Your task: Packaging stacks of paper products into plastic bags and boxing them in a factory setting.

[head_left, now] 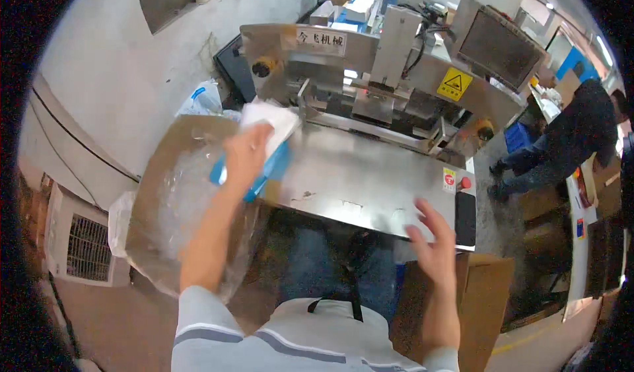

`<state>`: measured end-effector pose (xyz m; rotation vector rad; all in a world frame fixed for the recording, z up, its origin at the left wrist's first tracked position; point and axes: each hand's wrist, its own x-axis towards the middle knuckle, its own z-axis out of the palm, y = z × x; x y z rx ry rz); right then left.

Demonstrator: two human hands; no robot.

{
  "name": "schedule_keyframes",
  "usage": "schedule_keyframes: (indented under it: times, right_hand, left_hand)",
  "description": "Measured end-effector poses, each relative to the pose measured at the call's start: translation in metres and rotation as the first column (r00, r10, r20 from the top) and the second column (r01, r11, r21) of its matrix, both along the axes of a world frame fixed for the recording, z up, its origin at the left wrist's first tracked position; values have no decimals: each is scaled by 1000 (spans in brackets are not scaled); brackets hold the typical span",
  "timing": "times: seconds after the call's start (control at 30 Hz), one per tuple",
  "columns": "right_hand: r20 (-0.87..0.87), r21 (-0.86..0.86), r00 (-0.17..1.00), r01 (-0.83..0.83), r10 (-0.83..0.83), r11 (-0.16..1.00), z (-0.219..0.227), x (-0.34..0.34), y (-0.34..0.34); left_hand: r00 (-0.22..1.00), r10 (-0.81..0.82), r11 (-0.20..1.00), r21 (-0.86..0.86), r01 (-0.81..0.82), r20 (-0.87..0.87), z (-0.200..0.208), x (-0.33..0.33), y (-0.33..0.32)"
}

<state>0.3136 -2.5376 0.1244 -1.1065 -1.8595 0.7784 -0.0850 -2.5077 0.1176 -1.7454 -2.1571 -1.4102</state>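
Note:
My left hand (246,153) is closed over a white, soft-looking packet (274,122) at the left end of the machine's steel table. Motion smears the packet, so its exact kind is unclear. A blue flat item (272,169) shows beneath my hand and the packet; whether I hold it too, I cannot tell. Near the table's front right edge hangs my right hand (432,240), fingers apart and holding nothing. The steel-topped machine (356,167) spans the middle, with a clamp-like head at its back.
A cardboard box (148,194) lined with clear plastic stands left of the machine. On the table's right end are a red button (465,183) and a black phone-shaped object (465,219). Another cardboard box (489,293) stands below right. A person (568,141) bends over farther right.

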Motion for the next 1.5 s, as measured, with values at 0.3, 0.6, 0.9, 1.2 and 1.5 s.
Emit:
schedule_keyframes:
  times: [0.3,0.6,0.9,1.2,1.5]
  right_hand:
    - [212,-17,937,-281,278,960,-2,-83,21]
    - [330,272,892,-405,310,873,-44,-54,4]
    - [470,92,822,-408,321,908,-69,-32,0]
    - [302,-83,767,-570,566,817,-26,3,44]
    - [249,-252,859,-388,447,887,-80,-19,181]
  left_hand:
    - [750,-350,887,-60,458,562,-19,128,-94]
    - [946,-169,983,112,143,277,-62,156,-94]
    - [590,-807,494,-569,658,-19,-58,132,-64]
    - [566,-781,309,-624,718,264,1,105,-41]
    - [572,-795,322,-659,680,201,-51,66,117]
